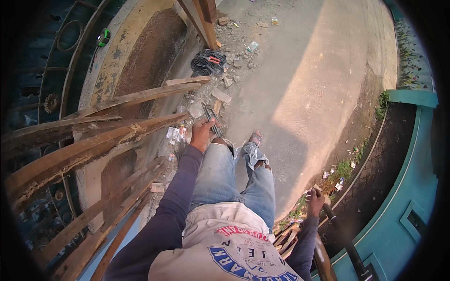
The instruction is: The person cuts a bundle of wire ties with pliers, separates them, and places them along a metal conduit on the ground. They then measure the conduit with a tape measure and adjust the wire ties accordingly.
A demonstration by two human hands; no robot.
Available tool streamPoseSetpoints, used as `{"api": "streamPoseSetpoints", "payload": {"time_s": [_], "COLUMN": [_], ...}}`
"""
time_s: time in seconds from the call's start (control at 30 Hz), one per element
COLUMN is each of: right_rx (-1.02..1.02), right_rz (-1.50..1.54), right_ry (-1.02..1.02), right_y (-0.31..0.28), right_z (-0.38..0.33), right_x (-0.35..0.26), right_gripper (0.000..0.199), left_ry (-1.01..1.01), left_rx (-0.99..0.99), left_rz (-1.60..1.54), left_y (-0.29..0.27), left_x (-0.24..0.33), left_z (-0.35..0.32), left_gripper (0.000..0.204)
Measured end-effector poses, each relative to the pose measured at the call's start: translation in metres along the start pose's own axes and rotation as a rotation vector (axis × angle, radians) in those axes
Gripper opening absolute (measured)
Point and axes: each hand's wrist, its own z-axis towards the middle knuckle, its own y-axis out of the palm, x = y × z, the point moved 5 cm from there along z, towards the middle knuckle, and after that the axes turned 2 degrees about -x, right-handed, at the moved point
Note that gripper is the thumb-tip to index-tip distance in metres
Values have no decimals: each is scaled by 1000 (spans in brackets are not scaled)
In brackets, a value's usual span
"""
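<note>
In front of my left knee, my left hand (200, 135) is closed around a few thin dark metal pieces (209, 114). They stick out beyond the fingers like slim rods or strips; their exact kind is unclear. Off to my right side, my right hand (315, 202) has its fingers curled, with a small pale patch at the fingertips. What it holds, if anything, I cannot make out. Just beside it is a dark rounded bar end (329, 213); whether they touch is unclear.
Long wooden beams (103, 140) slant in from the left. A wooden post (200, 23) stands ahead by a black cable coil (207, 63) with red-handled pliers (214, 60). A green tape measure (103, 37) rests on the wall ledge. Rubble lines the road (281, 84); wood pieces (286, 241) lie at right.
</note>
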Motion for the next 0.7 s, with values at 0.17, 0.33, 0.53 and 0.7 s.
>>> {"api": "streamPoseSetpoints", "payload": {"time_s": [0.17, 0.33, 0.53, 0.7], "right_rx": [7, 5, -435, -312], "right_rz": [-170, -217, -538, -531], "right_ry": [145, 366, 1013, 1245], "right_y": [5, 36, 152, 195], "right_z": [55, 6, -124, -140], "right_x": [-113, 9, 81, 53], "right_gripper": [42, 34, 37, 36], "left_ry": [31, 93, -27, 13], "left_rx": [67, 678, 632, 484], "left_rz": [-72, 469, 753, 430], "left_y": [-31, -143, -168, -112], "left_x": [6, -3, -28, -72], "left_z": [197, 422, 644, 755], "left_gripper": [17, 44, 41, 37]}}
